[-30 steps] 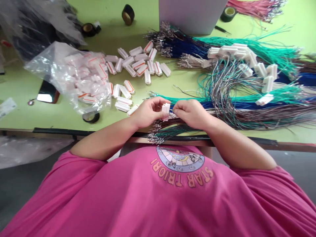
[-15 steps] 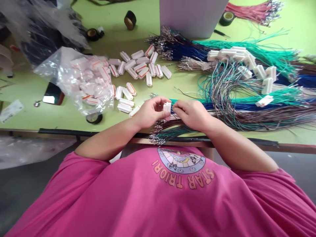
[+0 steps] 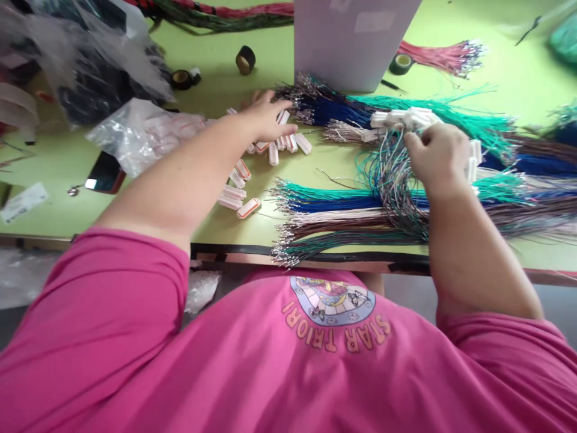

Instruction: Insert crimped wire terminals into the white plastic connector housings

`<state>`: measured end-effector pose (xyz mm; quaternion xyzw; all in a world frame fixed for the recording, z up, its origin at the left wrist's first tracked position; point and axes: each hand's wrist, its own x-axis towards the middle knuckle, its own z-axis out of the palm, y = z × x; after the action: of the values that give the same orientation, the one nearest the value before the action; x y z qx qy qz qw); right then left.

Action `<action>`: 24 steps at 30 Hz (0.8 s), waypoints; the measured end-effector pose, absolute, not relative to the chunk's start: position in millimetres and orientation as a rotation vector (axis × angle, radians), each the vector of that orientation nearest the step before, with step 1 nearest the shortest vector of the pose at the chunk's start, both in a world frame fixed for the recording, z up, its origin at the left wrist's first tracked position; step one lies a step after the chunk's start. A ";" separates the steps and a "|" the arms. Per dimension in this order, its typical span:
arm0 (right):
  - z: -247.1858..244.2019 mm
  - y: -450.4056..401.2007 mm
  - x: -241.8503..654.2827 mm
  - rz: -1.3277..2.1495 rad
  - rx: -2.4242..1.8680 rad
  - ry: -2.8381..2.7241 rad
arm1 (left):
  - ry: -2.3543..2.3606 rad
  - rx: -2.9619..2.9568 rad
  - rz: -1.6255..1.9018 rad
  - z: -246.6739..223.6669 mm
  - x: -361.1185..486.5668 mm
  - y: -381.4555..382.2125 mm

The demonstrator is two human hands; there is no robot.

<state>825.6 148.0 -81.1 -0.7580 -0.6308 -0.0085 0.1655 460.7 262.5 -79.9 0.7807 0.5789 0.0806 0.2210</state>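
Observation:
My left hand point(image 3: 269, 120) reaches over the loose white connector housings point(image 3: 303, 143), some with an orange strip. Its fingers are spread, and no housing is visibly gripped. Over on the right, my right hand point(image 3: 439, 153) is closed at the heap of wired connector housings point(image 3: 387, 119). Its fingers curl down out of sight, so what they hold is hidden. Thin wires point(image 3: 396, 174) in mixed colours hang from that heap toward me, across sorted bundles. One housing point(image 3: 248, 208) lies apart near the table's front edge.
Wire bundles with metal terminals point(image 3: 288, 255) lie along the front edge. A clear bag of housings point(image 3: 144, 129), a phone point(image 3: 104, 172) and black tape rolls point(image 3: 246, 60) are to the left. A grey-mauve box point(image 3: 347, 48) stands at the back.
The white housing has left my left hand, which has moved up and left to the loose pile. My right hand has moved right, from the front bundles to the wired housings.

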 end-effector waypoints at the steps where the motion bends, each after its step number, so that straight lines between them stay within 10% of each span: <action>1: -84.2 148.5 826.1 0.011 -2.179 -1.785 | 1.664 2.105 0.191 -87.0 468.7 271.7; 14: -76.1 94.3 817.1 -0.044 -1.774 -1.843 | 1.692 2.084 0.127 -115.1 484.4 230.7; 24: -90.9 27.2 753.1 0.379 -0.909 -2.897 | 1.548 2.363 -0.108 -106.0 429.6 173.0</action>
<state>753.1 27.2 -90.9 -0.2969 -0.9460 0.1239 0.0410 429.6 173.0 -106.0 0.8255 0.5409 -0.0377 0.1565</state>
